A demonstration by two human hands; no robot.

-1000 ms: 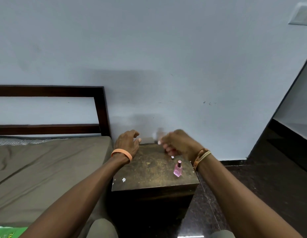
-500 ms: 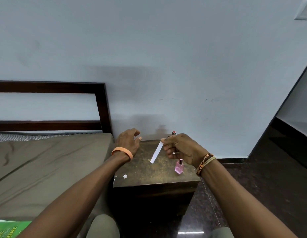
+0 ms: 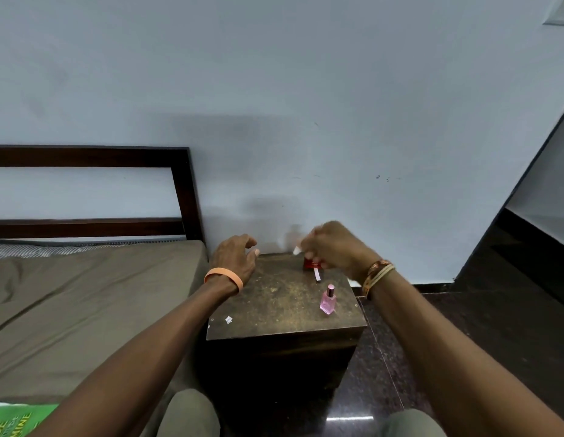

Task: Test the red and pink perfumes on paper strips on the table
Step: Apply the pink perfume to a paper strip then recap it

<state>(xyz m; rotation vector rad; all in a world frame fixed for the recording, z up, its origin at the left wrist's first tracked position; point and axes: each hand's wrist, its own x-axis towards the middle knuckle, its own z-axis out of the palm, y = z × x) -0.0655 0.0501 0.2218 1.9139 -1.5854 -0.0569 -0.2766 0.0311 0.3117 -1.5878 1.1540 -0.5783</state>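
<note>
Whereas half a second ago your right hand [image 3: 334, 247] was holding a paper strip up and slanting out to the left, it now sits lower. It is curled over the red perfume bottle [image 3: 311, 264] at the back of the table [image 3: 274, 313]. The paper strip [image 3: 317, 275] shows only as a short white end on the tabletop just in front of that bottle. Motion blur smears the fingers, so you cannot tell whether they grip the bottle, pinch the strip or merely touch them. Only the bottle's red lower part shows, and its fill cannot be read. The pink perfume bottle [image 3: 328, 300] stands upright where it stood before, nearer you on the table's right side and apart from the hand. Its cap is on and pink liquid fills its clear body. Your left hand [image 3: 235, 257] has not moved: it rests at the table's back left edge, fingers loosely curled and holding nothing, above an orange wristband [image 3: 224, 277]. A small white scrap [image 3: 228, 319] lies near the front left corner, and the bed [image 3: 85, 294] adjoins the table on the left.
</note>
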